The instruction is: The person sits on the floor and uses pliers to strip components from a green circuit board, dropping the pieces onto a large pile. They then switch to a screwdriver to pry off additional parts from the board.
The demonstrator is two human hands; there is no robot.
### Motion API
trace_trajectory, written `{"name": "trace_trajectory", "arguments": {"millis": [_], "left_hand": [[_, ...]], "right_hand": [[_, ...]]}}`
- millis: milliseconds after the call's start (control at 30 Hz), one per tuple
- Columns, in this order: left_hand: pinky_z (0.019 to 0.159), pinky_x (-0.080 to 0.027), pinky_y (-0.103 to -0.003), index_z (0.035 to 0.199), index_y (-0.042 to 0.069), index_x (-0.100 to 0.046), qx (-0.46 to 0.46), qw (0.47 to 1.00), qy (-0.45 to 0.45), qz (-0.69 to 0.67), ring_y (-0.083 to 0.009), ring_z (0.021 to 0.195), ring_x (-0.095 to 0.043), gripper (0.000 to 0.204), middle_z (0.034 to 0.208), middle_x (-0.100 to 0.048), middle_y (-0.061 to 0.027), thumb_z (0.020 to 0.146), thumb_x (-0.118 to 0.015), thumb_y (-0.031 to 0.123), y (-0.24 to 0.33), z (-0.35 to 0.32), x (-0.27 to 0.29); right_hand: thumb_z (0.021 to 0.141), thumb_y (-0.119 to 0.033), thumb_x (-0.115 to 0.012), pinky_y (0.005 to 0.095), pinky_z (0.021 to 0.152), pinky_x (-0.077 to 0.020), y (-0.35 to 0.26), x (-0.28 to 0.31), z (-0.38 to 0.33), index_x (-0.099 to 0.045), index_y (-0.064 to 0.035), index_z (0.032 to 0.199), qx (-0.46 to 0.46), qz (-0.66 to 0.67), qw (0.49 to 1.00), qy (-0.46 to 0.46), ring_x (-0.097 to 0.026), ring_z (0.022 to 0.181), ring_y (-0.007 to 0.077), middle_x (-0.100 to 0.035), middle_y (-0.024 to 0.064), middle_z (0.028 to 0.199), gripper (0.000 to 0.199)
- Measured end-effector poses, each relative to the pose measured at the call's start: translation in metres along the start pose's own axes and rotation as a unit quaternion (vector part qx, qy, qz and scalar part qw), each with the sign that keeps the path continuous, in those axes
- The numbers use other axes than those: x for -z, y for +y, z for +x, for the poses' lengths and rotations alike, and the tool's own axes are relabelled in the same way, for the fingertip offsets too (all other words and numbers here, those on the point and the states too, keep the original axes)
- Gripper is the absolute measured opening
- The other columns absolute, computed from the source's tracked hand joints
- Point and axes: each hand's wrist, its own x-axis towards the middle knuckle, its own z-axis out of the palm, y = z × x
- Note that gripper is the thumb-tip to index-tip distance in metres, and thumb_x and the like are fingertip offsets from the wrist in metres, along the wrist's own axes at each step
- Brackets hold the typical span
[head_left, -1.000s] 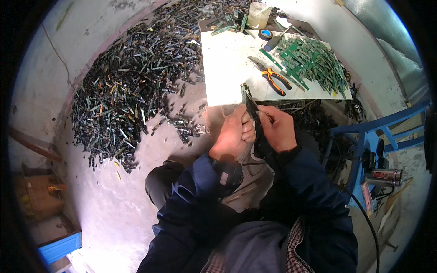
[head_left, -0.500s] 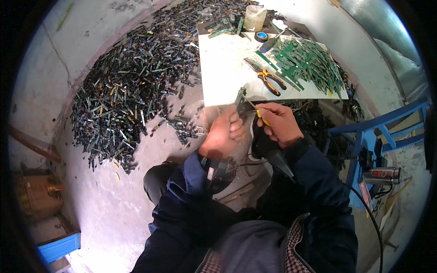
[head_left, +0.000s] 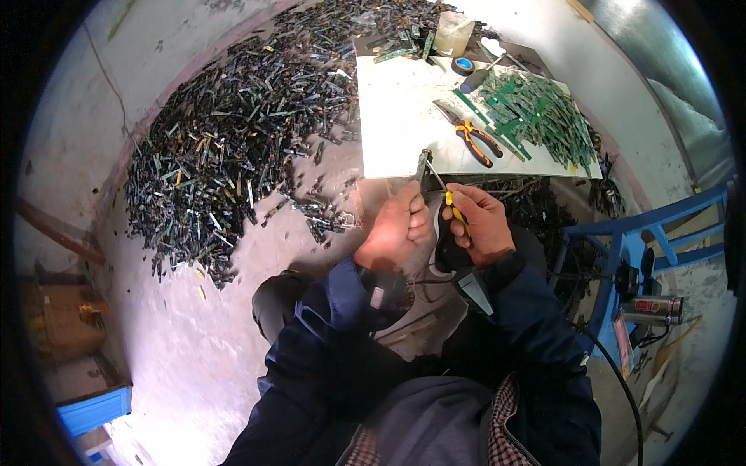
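Observation:
My left hand is closed around a narrow dark strip, which looks like a small circuit board piece and sticks up beyond the fingers. In my right hand is a small screwdriver with a yellow and black handle, pinched between thumb and fingers. Its thin metal shaft slants toward the strip's upper end; whether the tip touches it I cannot tell. Both hands are just in front of the white board's near edge. Orange and black pliers lie on that board, jaws toward the far left.
Many green circuit board strips are heaped on the board, near a roll of tape, a dark-handled tool and a cloudy plastic cup. A large heap of dark strips covers the floor leftward. A blue chair stands at right.
The view has shifted slightly, so the board and both hands appear further right. The screwdriver's handle has tilted a little more steeply. Both hands keep their holds.

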Motion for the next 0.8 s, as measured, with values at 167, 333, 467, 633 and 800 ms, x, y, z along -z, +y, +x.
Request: {"name": "trace_trajectory", "arguments": {"millis": [167,333,467,633,800], "left_hand": [[0.043,-0.02,-0.027,0.066,0.018,-0.032,-0.015,0.999,0.025,0.039,-0.01,0.042,-0.023,0.038,0.051,-0.026,0.0045,0.097,-0.042,0.036,-0.004,0.002,-0.008],[0.044,-0.021,-0.026,0.065,0.018,-0.03,-0.033,0.998,0.027,0.05,-0.0099,0.043,-0.023,0.038,0.052,-0.026,0.0047,0.097,-0.042,0.036,-0.004,0.0,-0.01],[0.044,-0.021,-0.026,0.066,0.018,-0.031,-0.018,1.0,0.008,0.025,-0.0095,0.044,-0.023,0.037,0.052,-0.025,0.005,0.097,-0.043,0.035,0.001,-0.001,-0.008],[0.044,-0.021,-0.026,0.066,0.018,-0.032,0.007,1.0,-0.003,-0.015,-0.0091,0.043,-0.022,0.036,0.052,-0.025,0.006,0.096,-0.045,0.033,0.004,0.003,-0.011],[0.044,-0.022,-0.025,0.067,0.019,-0.035,0.007,1.0,-0.029,0.008,-0.0093,0.041,-0.023,0.034,0.051,-0.027,0.0057,0.096,-0.044,0.032,0.008,-0.004,-0.005]], "right_hand": [[0.09,-0.015,-0.06,0.0286,0.045,-0.041,0.014,0.009,0.016,-0.063,-0.0015,0.105,0.186,-0.229,0.955,0.014,-0.055,0.053,0.0132,-0.061,0.0061,0.065,0.021],[0.085,-0.011,-0.06,0.038,0.052,-0.0466,0.015,0.01,0.016,-0.061,-0.0033,0.109,0.386,-0.524,0.758,0.04,-0.061,0.059,0.026,-0.061,0.0142,0.068,0.025],[0.083,-0.011,-0.057,0.0409,0.052,-0.0472,0.014,0.012,0.006,-0.058,-0.0056,0.114,0.397,-0.705,0.586,0.036,-0.061,0.062,0.03,-0.059,0.0129,0.077,0.032],[0.08,-0.009,-0.057,0.0406,0.05,-0.0461,0.002,0.024,0.012,-0.057,-0.0071,0.115,0.437,-0.751,0.494,-0.019,-0.06,0.061,0.0297,-0.057,0.0128,0.08,0.034],[0.083,-0.01,-0.062,0.0322,0.049,-0.0456,-0.047,0.031,0.028,-0.066,-0.0028,0.098,0.403,-0.512,0.748,-0.127,-0.06,0.056,0.0239,-0.065,0.0145,0.069,0.018]]}}
